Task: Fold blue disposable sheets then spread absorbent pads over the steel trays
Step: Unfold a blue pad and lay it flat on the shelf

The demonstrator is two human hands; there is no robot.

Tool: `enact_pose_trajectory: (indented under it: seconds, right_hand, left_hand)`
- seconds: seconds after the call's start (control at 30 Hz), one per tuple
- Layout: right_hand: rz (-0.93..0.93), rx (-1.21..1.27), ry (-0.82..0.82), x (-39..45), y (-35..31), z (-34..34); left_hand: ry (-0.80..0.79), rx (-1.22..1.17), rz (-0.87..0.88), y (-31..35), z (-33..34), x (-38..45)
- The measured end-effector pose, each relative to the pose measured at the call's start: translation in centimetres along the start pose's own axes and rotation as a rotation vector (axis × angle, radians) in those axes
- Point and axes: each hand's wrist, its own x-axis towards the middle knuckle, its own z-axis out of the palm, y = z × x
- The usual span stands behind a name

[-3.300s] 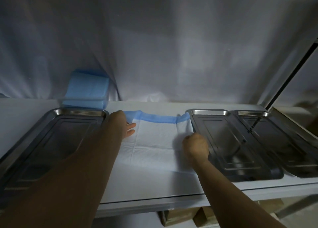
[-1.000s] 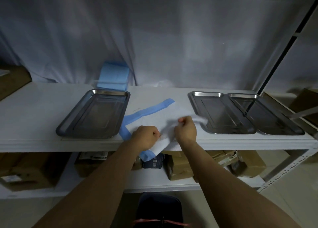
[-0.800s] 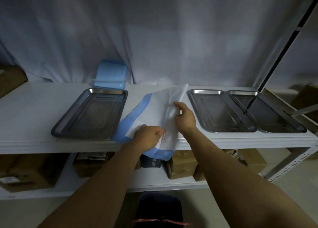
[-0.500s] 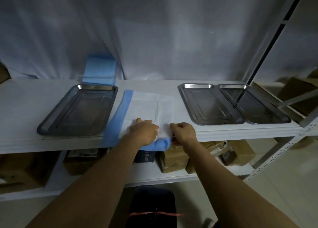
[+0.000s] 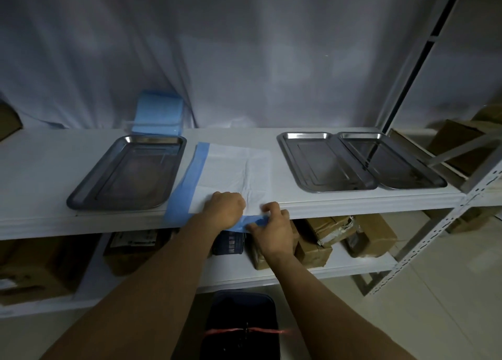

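The white absorbent pad with blue plastic border [image 5: 233,166] is lying flat on the white shelf [image 5: 40,153], between the left steel tray [image 5: 127,172] and two steel trays [image 5: 361,161] at right. The left hand [image 5: 224,210] is pressing its near edge, fingers curled; whether this grip is holding anything I cannot tell. The right hand [image 5: 271,228] is pinching the blue corner. Judging by this, folding is underway; next, the corner needs lifting over squarely.

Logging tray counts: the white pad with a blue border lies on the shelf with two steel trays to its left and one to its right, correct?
Reversed. The head view shows one steel tray left of the white blue-bordered pad and two steel trays to its right.
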Motion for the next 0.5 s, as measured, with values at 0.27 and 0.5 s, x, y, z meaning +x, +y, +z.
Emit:
enact_pose_trajectory:
  seconds: [0.27,0.5]
  right_hand:
    - [0.041,0.094,0.253,2.3,1.0,-1.6]
    - [0.059,0.33,0.29,1.6,2.5,-2.1]
  left_hand:
    - [-0.07,-0.039,0.016,1.0,0.0,0.1]
    - [-0.14,0.06,0.07,1.7,-0.1,-1.2]
